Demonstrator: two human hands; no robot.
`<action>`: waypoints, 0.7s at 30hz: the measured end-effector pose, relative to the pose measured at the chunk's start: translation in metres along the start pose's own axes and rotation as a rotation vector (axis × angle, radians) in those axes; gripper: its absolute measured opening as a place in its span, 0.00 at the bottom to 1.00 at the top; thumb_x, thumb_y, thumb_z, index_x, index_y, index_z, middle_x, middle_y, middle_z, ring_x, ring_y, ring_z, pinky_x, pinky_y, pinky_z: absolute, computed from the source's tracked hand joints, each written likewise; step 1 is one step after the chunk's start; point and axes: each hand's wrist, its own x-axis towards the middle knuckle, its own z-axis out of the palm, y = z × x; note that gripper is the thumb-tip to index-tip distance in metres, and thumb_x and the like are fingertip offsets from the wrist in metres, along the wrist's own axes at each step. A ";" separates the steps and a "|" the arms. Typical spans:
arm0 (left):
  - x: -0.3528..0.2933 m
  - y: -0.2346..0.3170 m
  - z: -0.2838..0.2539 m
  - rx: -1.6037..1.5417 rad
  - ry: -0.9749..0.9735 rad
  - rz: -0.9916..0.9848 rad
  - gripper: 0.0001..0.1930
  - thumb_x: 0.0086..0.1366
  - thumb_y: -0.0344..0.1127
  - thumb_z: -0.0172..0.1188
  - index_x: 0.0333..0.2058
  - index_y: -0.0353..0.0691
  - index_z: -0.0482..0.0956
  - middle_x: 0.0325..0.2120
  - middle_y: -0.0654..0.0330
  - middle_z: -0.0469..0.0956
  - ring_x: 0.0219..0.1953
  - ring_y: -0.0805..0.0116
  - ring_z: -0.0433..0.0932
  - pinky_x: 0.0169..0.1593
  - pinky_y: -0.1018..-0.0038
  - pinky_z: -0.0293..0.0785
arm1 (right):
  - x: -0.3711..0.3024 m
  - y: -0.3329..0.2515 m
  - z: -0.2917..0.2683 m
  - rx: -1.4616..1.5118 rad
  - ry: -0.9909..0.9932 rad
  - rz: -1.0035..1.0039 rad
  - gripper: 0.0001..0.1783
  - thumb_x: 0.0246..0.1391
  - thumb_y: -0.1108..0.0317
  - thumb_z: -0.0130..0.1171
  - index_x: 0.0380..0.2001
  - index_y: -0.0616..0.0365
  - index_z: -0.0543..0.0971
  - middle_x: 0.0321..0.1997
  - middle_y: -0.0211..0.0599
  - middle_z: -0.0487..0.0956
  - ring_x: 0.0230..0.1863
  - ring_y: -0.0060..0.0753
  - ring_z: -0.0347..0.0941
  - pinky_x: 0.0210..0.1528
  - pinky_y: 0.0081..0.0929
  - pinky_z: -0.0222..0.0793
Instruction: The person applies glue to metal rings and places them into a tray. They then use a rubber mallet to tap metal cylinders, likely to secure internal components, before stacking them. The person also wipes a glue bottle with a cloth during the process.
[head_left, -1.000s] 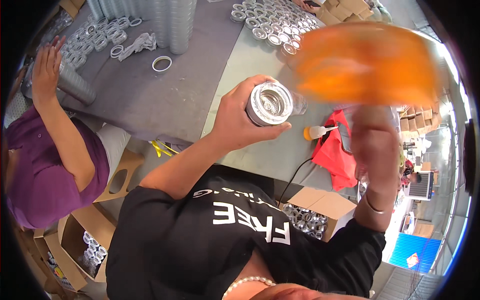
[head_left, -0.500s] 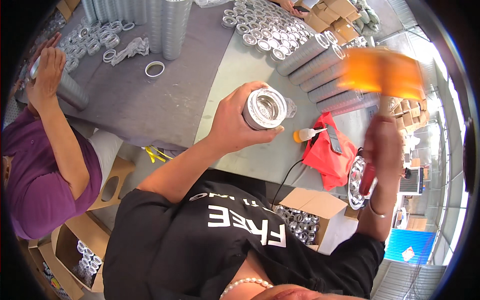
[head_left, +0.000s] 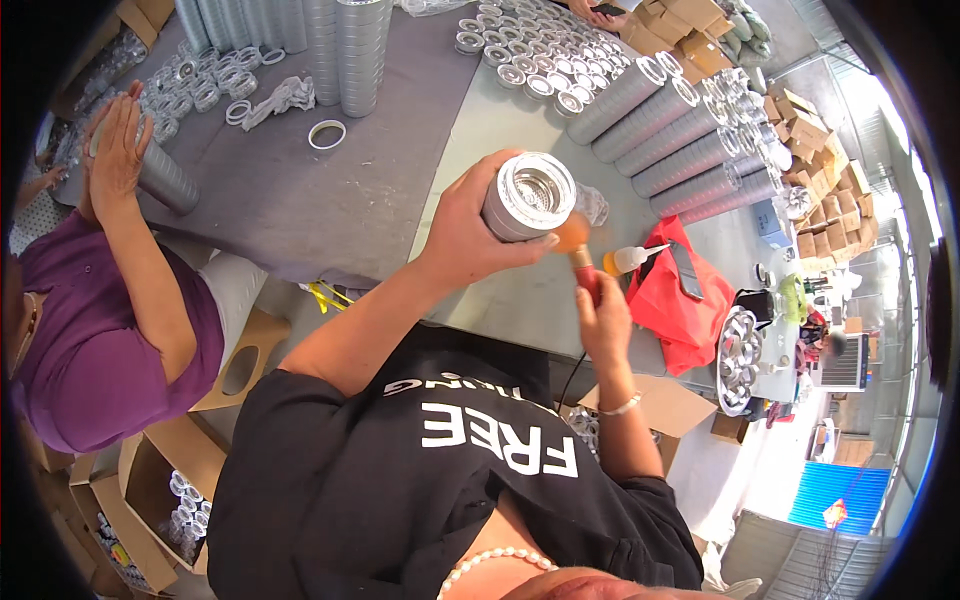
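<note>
My left hand grips a short silver metal cylinder, made of stacked ribbed rings, with its open end facing up toward me. My right hand holds a mallet by its red handle. The mallet's orange head touches the lower right side of the cylinder. Both hands hover over the near edge of the grey table.
A person in a purple shirt at the left presses both hands on a silver tube. Long silver tubes, several loose rings, tall ring stacks, a glue bottle and a red cloth lie on the table. Cardboard boxes stand below.
My right hand has swung the orange mallet down from high at the right onto the side of the cylinder. My left hand has kept the cylinder nearly still.
</note>
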 end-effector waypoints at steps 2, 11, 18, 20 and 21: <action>-0.010 -0.016 -0.009 0.111 -0.030 -0.002 0.40 0.42 0.37 0.79 0.56 0.36 0.71 0.45 0.54 0.81 0.47 0.62 0.81 0.52 0.67 0.76 | -0.005 0.023 0.047 -0.149 0.013 0.005 0.23 0.54 0.64 0.65 0.52 0.55 0.73 0.43 0.47 0.77 0.44 0.53 0.78 0.46 0.45 0.73; -0.060 -0.054 -0.055 0.348 -0.182 -0.326 0.62 0.40 0.42 0.83 0.70 0.39 0.52 0.62 0.42 0.66 0.66 0.50 0.65 0.68 0.60 0.61 | -0.028 -0.057 0.082 0.440 -0.271 -0.224 0.47 0.39 0.64 0.77 0.62 0.60 0.65 0.54 0.48 0.72 0.51 0.47 0.73 0.52 0.42 0.72; 0.028 0.024 -0.022 0.027 -0.198 -0.028 0.45 0.52 0.47 0.75 0.65 0.36 0.63 0.55 0.48 0.74 0.57 0.61 0.75 0.62 0.65 0.69 | 0.013 -0.070 0.143 0.436 -0.102 -0.348 0.47 0.33 0.62 0.80 0.59 0.58 0.69 0.49 0.45 0.77 0.54 0.53 0.71 0.56 0.43 0.68; 0.050 0.019 -0.027 -0.052 -0.179 -0.188 0.36 0.58 0.46 0.70 0.60 0.34 0.68 0.51 0.51 0.78 0.53 0.65 0.78 0.58 0.68 0.72 | 0.012 -0.069 0.130 0.586 -0.228 -0.250 0.44 0.33 0.62 0.79 0.57 0.58 0.72 0.48 0.44 0.79 0.53 0.52 0.73 0.56 0.43 0.68; 0.065 0.012 -0.028 -0.179 -0.122 -0.278 0.32 0.60 0.45 0.69 0.58 0.34 0.70 0.48 0.53 0.79 0.51 0.67 0.79 0.55 0.70 0.74 | 0.007 -0.061 0.125 0.710 -0.310 -0.188 0.41 0.35 0.65 0.77 0.56 0.62 0.74 0.51 0.45 0.80 0.54 0.45 0.76 0.59 0.40 0.68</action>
